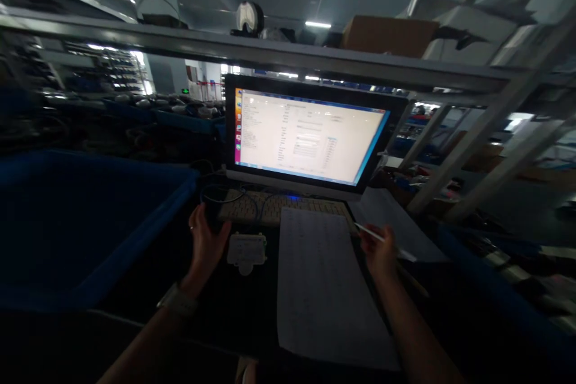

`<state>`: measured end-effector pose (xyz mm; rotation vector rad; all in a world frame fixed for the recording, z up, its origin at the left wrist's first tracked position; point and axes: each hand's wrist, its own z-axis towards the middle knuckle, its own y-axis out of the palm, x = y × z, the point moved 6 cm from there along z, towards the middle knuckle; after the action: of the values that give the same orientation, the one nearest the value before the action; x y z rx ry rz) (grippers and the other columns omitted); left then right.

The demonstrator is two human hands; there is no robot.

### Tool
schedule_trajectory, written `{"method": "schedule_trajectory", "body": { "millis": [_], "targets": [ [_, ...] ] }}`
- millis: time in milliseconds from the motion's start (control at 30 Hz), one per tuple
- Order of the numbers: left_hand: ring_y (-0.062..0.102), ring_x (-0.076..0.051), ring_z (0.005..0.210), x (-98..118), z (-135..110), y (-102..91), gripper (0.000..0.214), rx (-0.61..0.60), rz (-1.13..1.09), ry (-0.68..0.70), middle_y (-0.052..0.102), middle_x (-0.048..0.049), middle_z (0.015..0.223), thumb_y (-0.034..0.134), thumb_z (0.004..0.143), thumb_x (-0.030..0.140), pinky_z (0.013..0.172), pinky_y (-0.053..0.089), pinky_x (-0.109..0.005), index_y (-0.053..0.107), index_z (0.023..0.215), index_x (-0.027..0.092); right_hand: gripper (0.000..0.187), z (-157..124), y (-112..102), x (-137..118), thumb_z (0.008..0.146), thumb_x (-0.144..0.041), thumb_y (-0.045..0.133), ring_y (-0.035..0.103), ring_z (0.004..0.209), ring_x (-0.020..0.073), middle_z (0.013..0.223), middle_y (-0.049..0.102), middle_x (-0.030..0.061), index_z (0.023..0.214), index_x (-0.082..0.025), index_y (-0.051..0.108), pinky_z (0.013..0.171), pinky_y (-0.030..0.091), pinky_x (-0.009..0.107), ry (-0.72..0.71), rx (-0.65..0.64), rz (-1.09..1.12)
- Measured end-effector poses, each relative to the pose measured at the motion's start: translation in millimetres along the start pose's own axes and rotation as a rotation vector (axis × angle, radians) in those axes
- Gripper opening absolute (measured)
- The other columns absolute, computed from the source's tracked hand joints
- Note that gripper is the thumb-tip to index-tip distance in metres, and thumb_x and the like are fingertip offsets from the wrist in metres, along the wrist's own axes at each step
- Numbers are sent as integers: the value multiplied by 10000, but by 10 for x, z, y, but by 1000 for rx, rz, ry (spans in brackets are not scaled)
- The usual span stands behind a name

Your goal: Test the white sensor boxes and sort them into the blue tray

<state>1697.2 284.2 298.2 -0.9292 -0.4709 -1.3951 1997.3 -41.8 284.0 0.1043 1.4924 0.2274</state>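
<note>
Both our hands are busy: left hand (206, 239) clamped on a dark device (215, 211), right hand (379, 252) pinching a pen (382, 240) beside the printed sheet (321, 276).

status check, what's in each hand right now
Left hand gripping a dark object. Right hand holding pen beside paper sheet. White box between hands.
</note>
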Motion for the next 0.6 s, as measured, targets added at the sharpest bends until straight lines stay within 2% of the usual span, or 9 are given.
{"method": "schedule_trajectory", "body": {
  "millis": [67,100,167,200,267,367,433,500,600],
  "targets": [
    [319,-324,1348,214,-86,-33,594,-112,116,126,372,-160,1408,615,762,408,1070,318,-535,419,1282,199,495,45,-83,36,728,-658,403,433,331,99,447,553,7,648,-192,552,318,283,210,97,16,113],
    [360,-320,1325,320,-150,-11,602,-231,161,193,403,-145,1396,628,759,413,1057,336,-538,419,1291,222,464,66,-118,68,747,-616,400,427,329,97,442,545,5,645,-191,555,318,291,208,140,24,166],
    [425,-331,1276,483,-317,70,768,-514,250,301,449,-136,1376,723,655,438,1028,382,-528,401,1321,233,397,101,-146,127,761,-545,418,402,318,93,426,512,-9,643,-192,556,312,295,208,185,11,233],
    [436,-344,1264,532,-392,97,862,-615,308,327,458,-138,1374,768,587,431,1018,396,-527,391,1336,230,357,111,-141,141,759,-512,435,384,312,91,412,485,-21,639,-195,549,307,287,207,177,-5,250],
    [467,-347,1231,592,-493,126,895,-722,410,351,494,-131,1341,796,525,363,995,426,-512,417,1323,226,271,110,-111,141,739,-447,477,342,301,85,383,416,-50,619,-207,514,298,265,200,136,-37,273],
    [535,-311,1146,670,-516,103,740,-733,455,381,572,-113,1231,754,547,264,949,474,-470,494,1237,210,252,68,-68,116,713,-391,509,289,299,70,357,319,-76,560,-221,404,296,233,185,83,-51,296],
    [549,-300,1124,728,-428,-9,705,-676,426,425,588,-107,1202,738,550,258,931,490,-458,503,1212,206,314,38,-51,94,722,-414,521,280,307,64,368,298,-83,551,-227,335,302,229,184,47,-70,281],
    [544,-290,1138,766,-221,-243,697,-562,405,474,582,-88,1218,722,572,270,936,488,-457,485,1226,234,353,26,-52,78,731,-450,537,283,315,60,390,306,-89,567,-232,313,307,224,185,8,-84,252],
    [551,-293,1128,724,263,-749,663,-399,479,466,568,-85,1244,704,630,336,955,468,-471,473,1245,243,343,50,-73,75,726,-467,546,277,309,55,399,323,-99,593,-232,335,305,212,185,-27,-60,217]
  ]
}}
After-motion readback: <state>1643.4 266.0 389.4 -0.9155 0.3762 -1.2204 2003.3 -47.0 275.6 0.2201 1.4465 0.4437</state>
